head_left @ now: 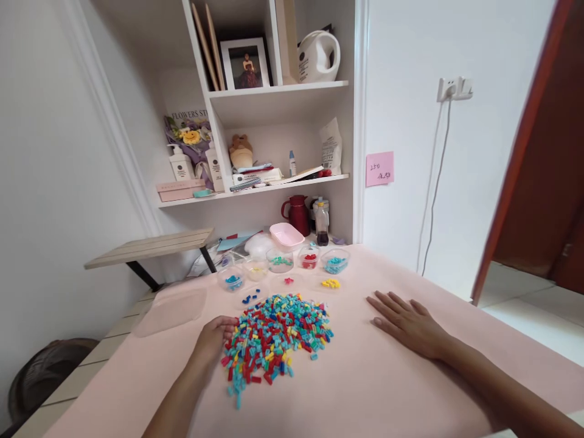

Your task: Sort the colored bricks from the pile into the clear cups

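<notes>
A heap of small plastic pieces (278,331), resembling toy bricks in red, blue, teal, green and yellow, lies on the pink tabletop (356,377). My left hand (212,337) is at the heap's left edge, its fingers curled together; whatever they pinch is too small to name. Flat on the table to the right rests my right hand (406,322), fingers stretched out, apart from the heap. Behind the heap, clear tubs hold sorted pieces: blue (232,280), green (280,261), red (309,260) and teal (335,263). Yellow pieces (331,283) and dark blue pieces (250,297) lie nearer the heap.
A clear plastic sheet or lid (171,311) lies at the left. At the back stand a pink basin (287,235), a red jug (298,214) and a bottle of dark liquid (322,225). A small wooden shelf (150,246) juts above the table's left side.
</notes>
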A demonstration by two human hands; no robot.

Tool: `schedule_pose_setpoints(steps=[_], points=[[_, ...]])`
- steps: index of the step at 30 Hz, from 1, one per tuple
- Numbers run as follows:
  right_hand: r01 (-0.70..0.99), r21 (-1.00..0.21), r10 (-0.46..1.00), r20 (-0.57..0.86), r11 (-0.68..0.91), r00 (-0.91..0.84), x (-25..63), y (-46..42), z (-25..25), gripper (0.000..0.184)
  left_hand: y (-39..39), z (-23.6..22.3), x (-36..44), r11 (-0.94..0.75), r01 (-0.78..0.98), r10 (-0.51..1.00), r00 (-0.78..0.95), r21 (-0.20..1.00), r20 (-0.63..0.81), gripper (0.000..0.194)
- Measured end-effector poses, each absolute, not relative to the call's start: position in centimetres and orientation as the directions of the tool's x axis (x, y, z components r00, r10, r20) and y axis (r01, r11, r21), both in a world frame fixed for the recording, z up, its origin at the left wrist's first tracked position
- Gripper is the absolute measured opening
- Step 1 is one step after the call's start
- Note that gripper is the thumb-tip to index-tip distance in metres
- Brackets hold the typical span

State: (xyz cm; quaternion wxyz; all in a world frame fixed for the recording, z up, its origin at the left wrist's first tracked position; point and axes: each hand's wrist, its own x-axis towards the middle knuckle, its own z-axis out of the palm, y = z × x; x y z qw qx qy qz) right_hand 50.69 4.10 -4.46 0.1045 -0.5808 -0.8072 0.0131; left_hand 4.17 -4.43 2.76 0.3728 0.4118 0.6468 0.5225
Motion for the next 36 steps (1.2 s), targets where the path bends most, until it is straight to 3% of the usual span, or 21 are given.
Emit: schedule_pose_setpoints(steps=[8, 13, 17, 21, 24, 28, 32, 36], points=[[0.939, -0.131, 0.942, 0.157, 0.318, -0.297, 51.1, 4.4, -5.3, 0.065, -7.6, 1.3, 4.8, -0.046, -0.159, 0.794, -0.605, 0.986, -0.061, 0.017], [0.933, -0.142, 0.932, 0.208, 0.329, -0.297, 51.7, 5.2, -6.7, 0.063, -7.6, 1.2, 3.5, -0.104, -0.195, 0.710, -0.701, 0.975, -0.064, 0.022], [0.928, -0.131, 0.920, 0.238, 0.349, -0.313, 52.3, 5.8, -7.7, 0.059, -6.6, 1.1, 3.6, -0.061, -0.064, 0.689, -0.725, 0.996, -0.004, 0.025], [0.925, -0.114, 0.908, 0.267, 0.362, -0.323, 52.5, 6.1, -8.0, 0.058, -6.3, 0.6, 3.2, 0.049, 0.216, 0.647, -0.751, 0.975, 0.134, 0.028], [0.931, -0.115, 0.917, 0.253, 0.345, -0.309, 51.9, 5.7, -7.3, 0.059, -6.7, 0.5, 2.6, 0.208, 0.418, 0.607, -0.764, 0.884, 0.219, 0.030], [0.946, -0.093, 0.935, 0.210, 0.309, -0.285, 50.9, 4.4, -5.4, 0.062, -6.8, 0.8, 2.6, 0.369, 0.605, 0.682, -0.692, 0.706, 0.237, 0.030], [0.958, -0.050, 0.942, 0.199, 0.284, -0.269, 50.0, 3.4, -3.3, 0.059, -6.4, 1.0, 2.8, 0.429, 0.687, 0.729, -0.647, 0.587, 0.224, 0.032], [0.960, -0.053, 0.944, 0.205, 0.275, -0.259, 47.6, 3.1, 0.3, 0.042, -6.2, 0.6, 2.2, 0.459, 0.703, 0.746, -0.637, 0.543, 0.193, 0.035]])
